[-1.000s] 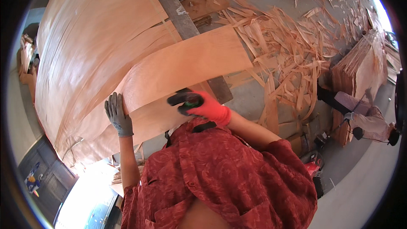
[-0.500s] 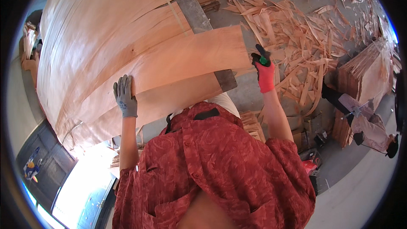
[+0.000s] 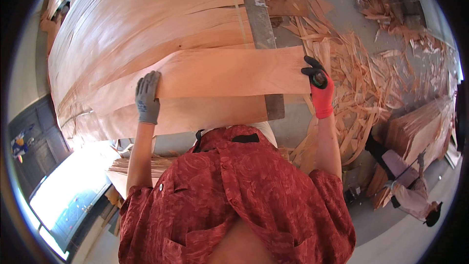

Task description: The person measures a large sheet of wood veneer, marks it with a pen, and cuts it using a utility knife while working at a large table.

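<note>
A long strip of wood veneer [image 3: 229, 72] lies across a broad stack of veneer sheets [image 3: 161, 14], slightly bowed. My left hand [image 3: 147, 99], in a grey glove, rests on the strip's left part, fingers stretched out close together and palm down. At the strip's right end is my right hand [image 3: 320, 85], in a red and black glove, its black fingertips closed on the end edge. A small round dark thing with a green rim [image 3: 319, 79] shows against that glove; its kind cannot be made out.
A grey metal strip [image 3: 259, 10] runs along the stack's right edge. Veneer scraps [image 3: 351, 78] litter the floor to the right. Beyond them stand a stack of veneer [image 3: 415, 132] and another person [image 3: 410, 186]. More stacked sheets [image 3: 141, 166] lie at lower left.
The veneer strip now lies straighter across the view. My right hand has come to its right end and taken hold. My left hand stays on the strip's left part.
</note>
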The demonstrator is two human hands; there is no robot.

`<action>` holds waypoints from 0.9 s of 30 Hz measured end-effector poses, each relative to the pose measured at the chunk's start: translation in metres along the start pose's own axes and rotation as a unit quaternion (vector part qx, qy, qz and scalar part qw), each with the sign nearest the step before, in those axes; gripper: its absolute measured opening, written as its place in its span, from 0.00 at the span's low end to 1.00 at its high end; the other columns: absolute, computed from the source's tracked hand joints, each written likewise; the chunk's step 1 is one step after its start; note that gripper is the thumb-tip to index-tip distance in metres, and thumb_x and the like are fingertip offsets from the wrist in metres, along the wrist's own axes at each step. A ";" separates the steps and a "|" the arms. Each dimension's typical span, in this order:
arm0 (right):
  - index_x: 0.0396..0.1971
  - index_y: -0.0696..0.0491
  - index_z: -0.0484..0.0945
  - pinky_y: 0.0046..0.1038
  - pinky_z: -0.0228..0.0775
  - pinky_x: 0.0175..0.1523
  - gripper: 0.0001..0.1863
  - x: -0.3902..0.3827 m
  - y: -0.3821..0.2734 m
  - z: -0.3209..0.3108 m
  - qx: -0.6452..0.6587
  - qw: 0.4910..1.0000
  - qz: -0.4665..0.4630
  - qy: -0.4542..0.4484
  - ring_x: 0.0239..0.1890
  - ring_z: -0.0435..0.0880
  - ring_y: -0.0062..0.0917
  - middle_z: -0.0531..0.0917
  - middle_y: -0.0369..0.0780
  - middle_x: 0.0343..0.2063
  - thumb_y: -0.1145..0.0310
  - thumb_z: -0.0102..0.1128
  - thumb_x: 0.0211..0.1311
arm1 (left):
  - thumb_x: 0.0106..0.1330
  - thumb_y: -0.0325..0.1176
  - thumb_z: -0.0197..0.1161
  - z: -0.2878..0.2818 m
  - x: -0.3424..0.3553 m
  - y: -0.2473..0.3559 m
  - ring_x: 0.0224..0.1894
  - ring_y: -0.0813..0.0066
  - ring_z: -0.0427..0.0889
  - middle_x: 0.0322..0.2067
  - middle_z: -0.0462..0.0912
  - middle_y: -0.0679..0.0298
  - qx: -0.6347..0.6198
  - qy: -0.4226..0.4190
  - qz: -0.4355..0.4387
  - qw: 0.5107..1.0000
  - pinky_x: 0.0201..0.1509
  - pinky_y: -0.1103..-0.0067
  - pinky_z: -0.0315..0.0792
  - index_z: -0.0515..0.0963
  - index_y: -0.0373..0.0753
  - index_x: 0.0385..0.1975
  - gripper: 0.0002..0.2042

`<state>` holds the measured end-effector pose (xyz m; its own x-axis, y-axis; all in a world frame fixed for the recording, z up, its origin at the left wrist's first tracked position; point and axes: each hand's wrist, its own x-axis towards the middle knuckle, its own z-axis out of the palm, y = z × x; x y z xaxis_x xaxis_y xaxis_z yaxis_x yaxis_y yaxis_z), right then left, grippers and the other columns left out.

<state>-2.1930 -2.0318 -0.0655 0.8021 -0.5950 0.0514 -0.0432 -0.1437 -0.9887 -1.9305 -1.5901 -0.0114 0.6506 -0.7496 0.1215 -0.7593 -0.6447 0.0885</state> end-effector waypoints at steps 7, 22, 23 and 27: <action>0.33 0.57 0.83 0.29 0.70 0.55 0.14 0.110 -0.059 0.053 0.015 0.983 -0.171 -0.071 0.48 0.81 0.29 0.84 0.40 0.42 0.89 0.54 0.50 | 0.47 0.14 0.45 -0.116 0.056 -0.072 0.63 0.60 0.72 0.58 0.76 0.57 0.111 0.140 0.060 0.982 0.69 0.64 0.62 0.74 0.38 0.58 0.33; 0.36 0.51 0.83 0.31 0.73 0.56 0.15 0.133 0.041 0.169 -0.251 0.942 -0.198 -0.103 0.50 0.80 0.34 0.83 0.39 0.45 0.82 0.60 0.47 | 0.62 0.22 0.48 0.043 0.003 -0.185 0.70 0.66 0.61 0.68 0.63 0.66 0.232 -0.059 -0.051 0.969 0.76 0.60 0.44 0.62 0.52 0.68 0.31; 0.36 0.51 0.83 0.31 0.72 0.56 0.15 0.134 0.042 0.167 -0.263 0.940 -0.191 -0.107 0.51 0.79 0.34 0.83 0.39 0.46 0.82 0.61 0.47 | 0.62 0.22 0.47 0.052 0.002 -0.187 0.70 0.65 0.61 0.68 0.64 0.66 0.215 -0.068 -0.055 0.973 0.76 0.60 0.45 0.62 0.52 0.68 0.31; 0.38 0.50 0.83 0.32 0.70 0.58 0.17 0.131 0.023 0.165 -0.356 0.912 -0.169 -0.114 0.52 0.78 0.35 0.82 0.38 0.48 0.80 0.62 0.46 | 0.63 0.22 0.47 0.066 0.001 -0.194 0.69 0.65 0.62 0.67 0.65 0.65 0.165 -0.052 -0.049 0.984 0.75 0.60 0.47 0.63 0.52 0.67 0.30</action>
<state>-1.9907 -1.9820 -0.1045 0.9407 -0.2539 0.2251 -0.0819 -0.8138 -0.5753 -1.7813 -1.4755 -0.0935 0.7308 -0.6821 0.0252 -0.6592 -0.7148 -0.2334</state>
